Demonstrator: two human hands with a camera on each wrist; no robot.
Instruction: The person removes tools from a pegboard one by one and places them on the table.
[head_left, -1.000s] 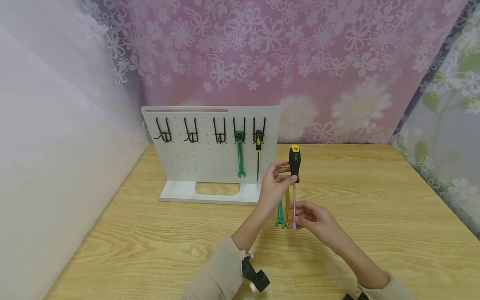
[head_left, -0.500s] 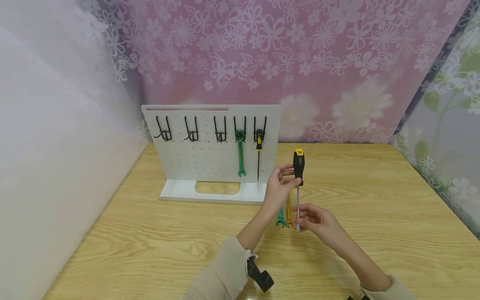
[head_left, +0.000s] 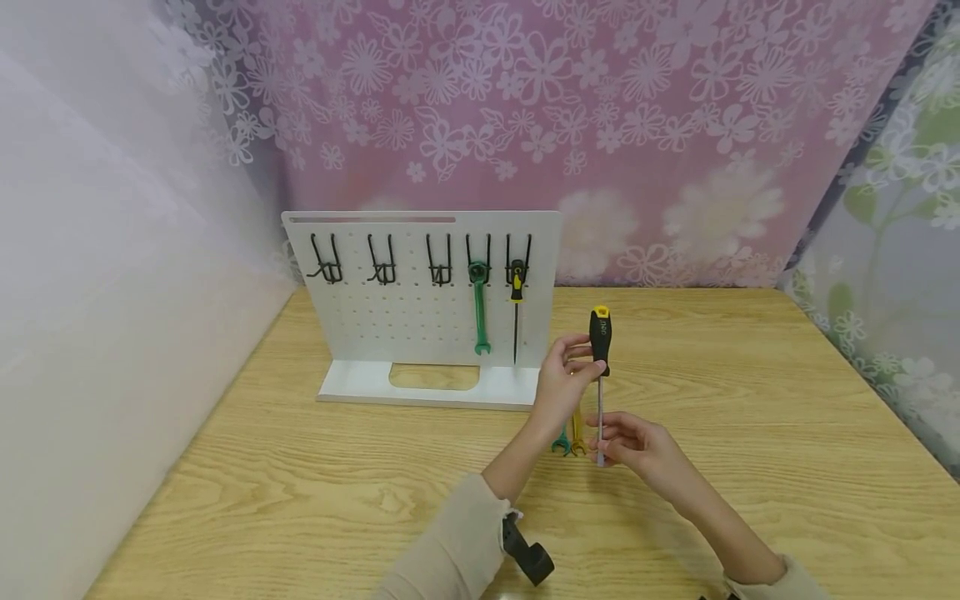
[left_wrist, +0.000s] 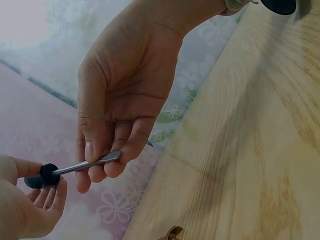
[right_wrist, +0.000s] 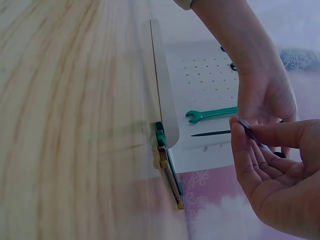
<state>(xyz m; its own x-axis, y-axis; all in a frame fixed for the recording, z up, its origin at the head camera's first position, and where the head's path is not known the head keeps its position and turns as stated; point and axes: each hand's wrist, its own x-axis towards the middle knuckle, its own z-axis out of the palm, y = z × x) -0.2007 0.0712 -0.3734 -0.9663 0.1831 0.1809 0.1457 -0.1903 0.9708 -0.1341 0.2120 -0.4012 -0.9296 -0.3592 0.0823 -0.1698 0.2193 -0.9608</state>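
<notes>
A flat-blade screwdriver [head_left: 600, 333] with a black and yellow handle stands upright in the air, tip down. My left hand [head_left: 561, 387] pinches the lower end of its handle between thumb and fingers. Lower down, my right hand [head_left: 637, 446] pinches the steel shaft close to the flat tip [left_wrist: 111, 157], which pokes out past the fingers in the left wrist view. Behind the hands, a yellow wrench [head_left: 577, 433] and a green wrench [head_left: 560, 442] lie side by side on the table, partly hidden by my left hand.
A white pegboard stand [head_left: 420, 325] rises at the back left with a row of black hooks [head_left: 381, 262]. From two hooks hang a green wrench [head_left: 481, 312] and a smaller black and yellow screwdriver [head_left: 516, 287]. Floral curtains [head_left: 480, 100] hang behind the wooden table [head_left: 300, 492].
Both hands have shifted a little to the right and down with the upright screwdriver between them. More of the yellow wrench shows now. The hung tools have stayed put.
</notes>
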